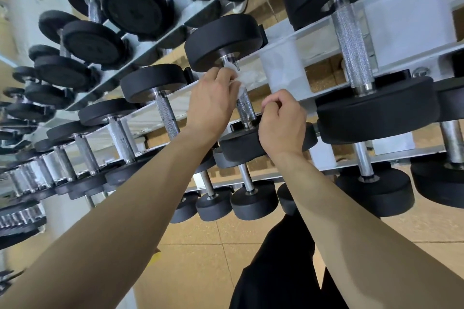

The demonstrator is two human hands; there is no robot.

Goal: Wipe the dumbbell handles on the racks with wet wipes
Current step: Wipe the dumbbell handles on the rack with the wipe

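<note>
Broadly, the tiered white rack [414,32] cradles each dumbbell by its black heads so the knurled handles lie bare between the rails. A big dumbbell [376,113] on the right and a smaller one [153,83] on the left crowd the middle-tier dumbbell [223,40] being cleaned. The left hand [213,100] clamps the wet wipe [238,78] round the upper end of its handle [246,105], likely to rub along it, while the right hand [281,123] hovers by the lower end with fingers curled, on what I cannot tell.

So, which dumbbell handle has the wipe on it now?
The handle in the middle of the picture: the left hand holds a white wet wipe against its upper end. The other handles are bare.
</note>
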